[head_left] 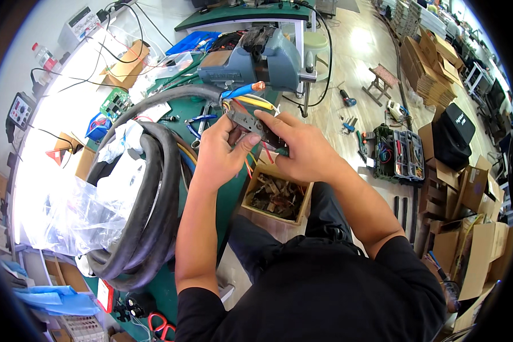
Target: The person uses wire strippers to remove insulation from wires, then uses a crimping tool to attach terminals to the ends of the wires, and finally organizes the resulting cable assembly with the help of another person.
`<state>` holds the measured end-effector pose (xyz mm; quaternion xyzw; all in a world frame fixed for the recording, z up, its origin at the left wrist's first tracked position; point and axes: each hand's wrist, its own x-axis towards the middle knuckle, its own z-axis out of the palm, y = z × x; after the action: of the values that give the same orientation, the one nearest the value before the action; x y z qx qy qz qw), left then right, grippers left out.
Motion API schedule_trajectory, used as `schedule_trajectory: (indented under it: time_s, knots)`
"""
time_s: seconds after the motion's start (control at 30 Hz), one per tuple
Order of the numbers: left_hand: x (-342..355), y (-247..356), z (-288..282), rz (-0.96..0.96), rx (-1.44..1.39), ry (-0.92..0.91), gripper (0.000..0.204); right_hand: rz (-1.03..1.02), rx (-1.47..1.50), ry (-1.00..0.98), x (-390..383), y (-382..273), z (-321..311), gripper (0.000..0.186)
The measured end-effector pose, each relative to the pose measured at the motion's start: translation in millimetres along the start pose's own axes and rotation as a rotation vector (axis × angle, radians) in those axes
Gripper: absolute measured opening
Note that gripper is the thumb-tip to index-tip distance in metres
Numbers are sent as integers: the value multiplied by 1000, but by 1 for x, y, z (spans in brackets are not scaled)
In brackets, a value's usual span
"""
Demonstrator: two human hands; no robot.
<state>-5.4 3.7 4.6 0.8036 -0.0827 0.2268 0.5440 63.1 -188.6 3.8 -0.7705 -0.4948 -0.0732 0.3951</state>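
Observation:
Close to the vise (255, 71), my left hand (228, 148) is closed around small wires at a thick black cable's (176, 92) end, its thumb beside a grey metal wire-stripping tool (245, 121). My right hand (290, 145) grips that tool; its fingertips are partly hidden. A blue conductor with exposed copper (239, 91) and a yellow conductor (261, 102) stick out above my hands, and thin red wires hang below. The cable lies in large coils (168, 188) on the green workbench (214, 205), beside clear plastic sheeting (74, 216).
A box of scraps (275, 199) sits below my hands, between bench and legs. On the floor at right are an open toolbox (399, 157), a drill (346, 98), a small stool (382, 82) and cardboard boxes (479, 251). Hand tools, a circuit board and cords crowd the bench.

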Motion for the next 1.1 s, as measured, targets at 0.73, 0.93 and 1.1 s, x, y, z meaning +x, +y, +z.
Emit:
schedule_trajectory:
  time_s: [0.73,0.93,1.1]
  knots:
    - [7,-10,-18,-218,-394,-78,31,62,121,41,6,7,23,79]
    - [4,-5,-7,-195,-265,31,19,80,115,-10,6,4,18,77]
    - [5,-25,-15,-273,-42,172,23,156,117,453,5,22,14,75]
